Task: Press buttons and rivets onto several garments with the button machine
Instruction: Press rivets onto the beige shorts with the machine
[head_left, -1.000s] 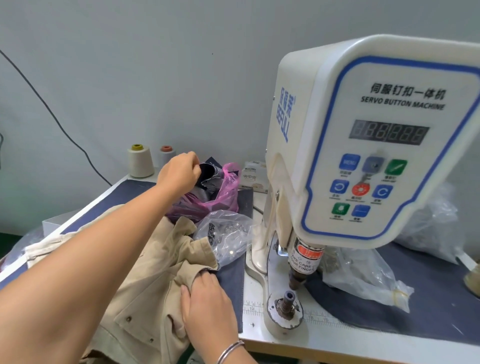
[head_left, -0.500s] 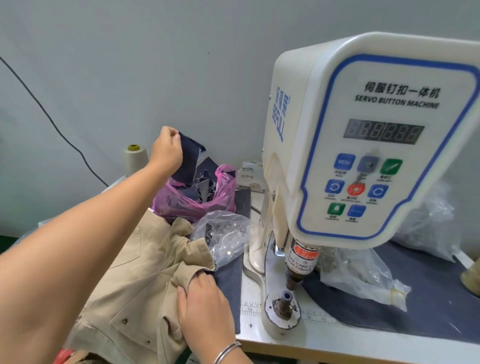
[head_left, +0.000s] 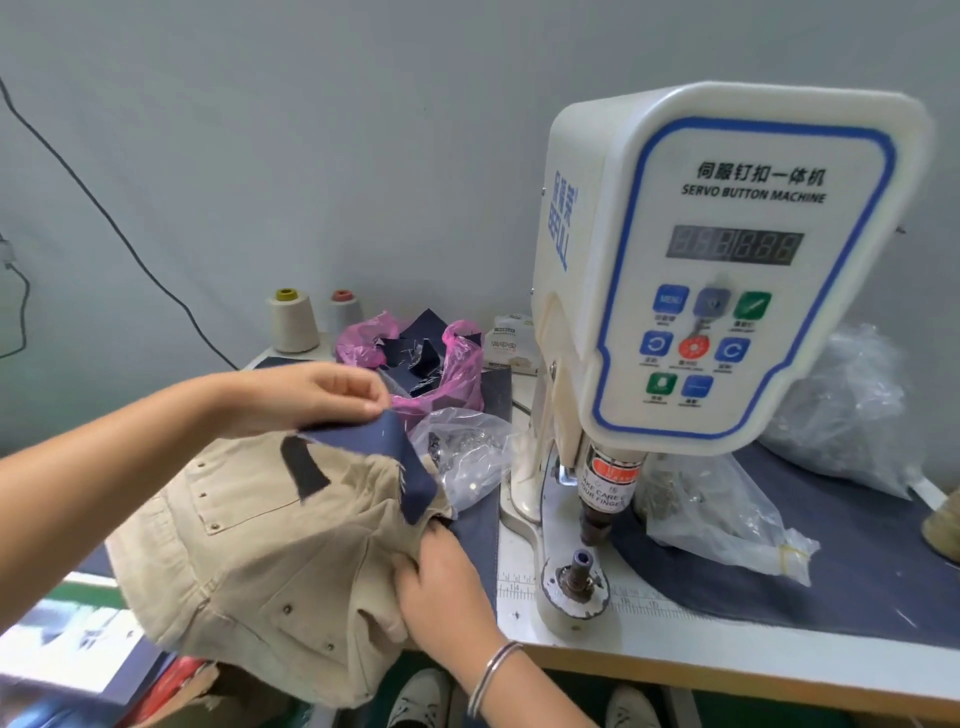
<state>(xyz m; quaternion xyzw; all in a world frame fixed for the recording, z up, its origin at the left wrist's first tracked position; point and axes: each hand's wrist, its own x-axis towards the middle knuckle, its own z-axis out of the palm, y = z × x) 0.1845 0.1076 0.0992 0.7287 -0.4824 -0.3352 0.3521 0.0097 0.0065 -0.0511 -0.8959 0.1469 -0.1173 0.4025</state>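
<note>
L hand pinches navy scrap, R hand grips beige garment (white table, grey wall).

The white servo button machine stood upright at the right of the frame, its blue-edged panel facing the camera and its die post bare beneath the head. The beige garment lay crumpled at lower left, small studs dotting it, a dark blue fabric scrap draped over its top.

A garment workshop: a servo button machine fills the right of the frame, thread cones at centre left, beige garment lower left.
</note>
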